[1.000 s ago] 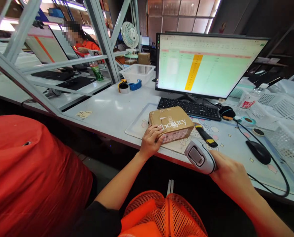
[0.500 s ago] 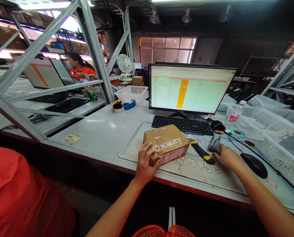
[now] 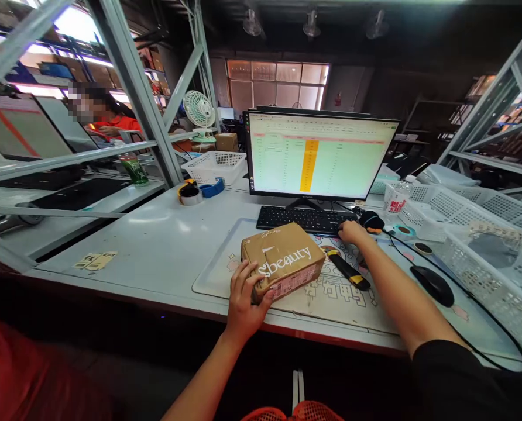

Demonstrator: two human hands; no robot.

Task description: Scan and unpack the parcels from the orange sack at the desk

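A brown cardboard box printed "beauty" lies on a patterned desk mat. My left hand is closed on the box's near left corner. My right hand reaches past the box to the right end of the black keyboard, fingers lying on the keys with nothing visible in them. A black and yellow utility knife lies between the box and my right forearm. The grey scanner is not in sight.
A monitor showing a spreadsheet stands behind the keyboard. A black mouse with its cable and white mesh baskets sit at the right. Tape rolls, a fan and grey rack posts stand left; a co-worker sits beyond.
My right hand let go of the grey scanner and moved forward and left onto the keyboard. My left hand stayed on the box. The camera tilted up.
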